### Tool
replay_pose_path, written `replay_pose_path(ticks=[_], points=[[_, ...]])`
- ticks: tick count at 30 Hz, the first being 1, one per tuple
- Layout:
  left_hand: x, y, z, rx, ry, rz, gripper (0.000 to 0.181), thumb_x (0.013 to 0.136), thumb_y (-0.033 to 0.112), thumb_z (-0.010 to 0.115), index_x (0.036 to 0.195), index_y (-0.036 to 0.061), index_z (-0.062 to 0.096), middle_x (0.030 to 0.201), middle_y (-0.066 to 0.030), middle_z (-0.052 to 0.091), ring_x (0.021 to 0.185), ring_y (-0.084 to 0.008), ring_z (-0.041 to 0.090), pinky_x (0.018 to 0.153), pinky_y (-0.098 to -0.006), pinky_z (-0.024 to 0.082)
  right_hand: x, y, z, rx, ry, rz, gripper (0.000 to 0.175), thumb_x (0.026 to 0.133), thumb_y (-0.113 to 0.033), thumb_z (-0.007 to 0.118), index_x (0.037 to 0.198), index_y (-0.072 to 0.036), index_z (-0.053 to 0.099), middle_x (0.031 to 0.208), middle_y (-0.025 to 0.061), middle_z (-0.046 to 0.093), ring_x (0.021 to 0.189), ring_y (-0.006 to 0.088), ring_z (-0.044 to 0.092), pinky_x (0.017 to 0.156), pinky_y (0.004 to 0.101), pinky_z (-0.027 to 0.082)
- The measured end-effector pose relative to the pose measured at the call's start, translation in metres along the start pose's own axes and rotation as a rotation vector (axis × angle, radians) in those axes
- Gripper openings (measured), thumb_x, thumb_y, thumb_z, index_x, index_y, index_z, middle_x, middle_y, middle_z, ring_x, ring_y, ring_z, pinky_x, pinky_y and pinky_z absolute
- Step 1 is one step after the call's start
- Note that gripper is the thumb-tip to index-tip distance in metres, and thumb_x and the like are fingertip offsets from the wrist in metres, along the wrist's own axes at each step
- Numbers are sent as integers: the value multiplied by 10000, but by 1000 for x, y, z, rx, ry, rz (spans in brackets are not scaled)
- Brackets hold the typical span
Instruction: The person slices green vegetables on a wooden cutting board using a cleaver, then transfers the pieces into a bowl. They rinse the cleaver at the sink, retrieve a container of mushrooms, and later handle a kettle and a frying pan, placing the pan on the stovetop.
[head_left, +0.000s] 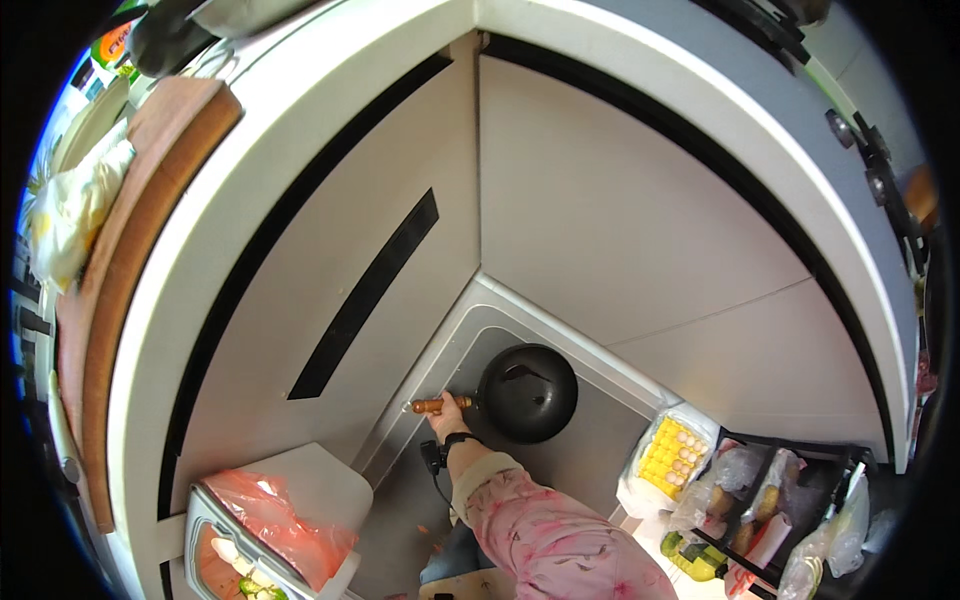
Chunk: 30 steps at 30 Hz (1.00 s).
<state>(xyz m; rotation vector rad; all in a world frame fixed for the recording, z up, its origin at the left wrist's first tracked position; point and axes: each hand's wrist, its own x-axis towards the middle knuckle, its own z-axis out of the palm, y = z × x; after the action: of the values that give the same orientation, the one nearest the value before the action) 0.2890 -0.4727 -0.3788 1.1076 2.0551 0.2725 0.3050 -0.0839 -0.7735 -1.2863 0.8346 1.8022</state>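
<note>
My right hand (448, 416) reaches in from the bottom right in a pink patterned sleeve, with a black band on the wrist. Its fingers are closed around the wooden handle (429, 406) of a black wok (528, 394). To the right of the hand, the wok's open side faces up, and a shiny patch shows inside it. Below the pan lies the grey floor (397, 510), near the corner of the cabinets. How far the wok is above the floor I cannot tell. My left hand is out of view.
A bin (196, 536) with a pink plastic bag and food scraps stands lower left. At lower right are eggs in a yellow tray (660, 457) and a black rack (795, 442) with bagged produce. Cabinet fronts (637, 202) and a counter edge curve around; a thick wooden board (161, 172) lies left.
</note>
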Motion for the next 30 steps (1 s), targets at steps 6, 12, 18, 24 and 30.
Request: replay_pose_path(ticks=[6,12,18,24,30], points=[[-26,39,-30,51,-1,92,252,892,170,663,1100,31,694,1033,-220,683,958,-414,640,840,-483,514,-139,-39,-93,-291,251,-128,181,947,-212,606,911,-60,514,701,93,534,590,196,533,492,355,451],[-70,110,-106,139,-30,168,279,945,144,609,1184,10,661,1091,-196,695,994,-370,656,877,-427,518,-301,-141,-194,-1217,48,-134,218,909,-176,616,729,-54,597,610,97,591,450,207,515,407,375,406],[-107,176,-165,-17,-50,173,271,860,174,704,1093,38,697,1026,-173,683,943,-378,660,839,-428,540,-566,-192,-228,-1808,33,-326,177,856,-206,647,939,-58,594,608,56,572,470,170,553,404,330,417],[-151,233,-206,-128,-219,384,279,895,193,693,1140,60,688,1031,-155,674,915,-309,689,809,-396,545,-786,-206,-214,-2017,-115,-496,285,852,-303,687,991,-59,632,728,86,666,613,195,663,581,345,526],[-180,278,-234,-262,-601,683,373,1021,270,552,1326,58,581,1261,-159,617,1164,-314,603,993,-395,471,-903,-196,-136,-2058,-509,-655,288,846,-231,726,1018,-45,588,840,52,648,706,140,630,657,301,513]])
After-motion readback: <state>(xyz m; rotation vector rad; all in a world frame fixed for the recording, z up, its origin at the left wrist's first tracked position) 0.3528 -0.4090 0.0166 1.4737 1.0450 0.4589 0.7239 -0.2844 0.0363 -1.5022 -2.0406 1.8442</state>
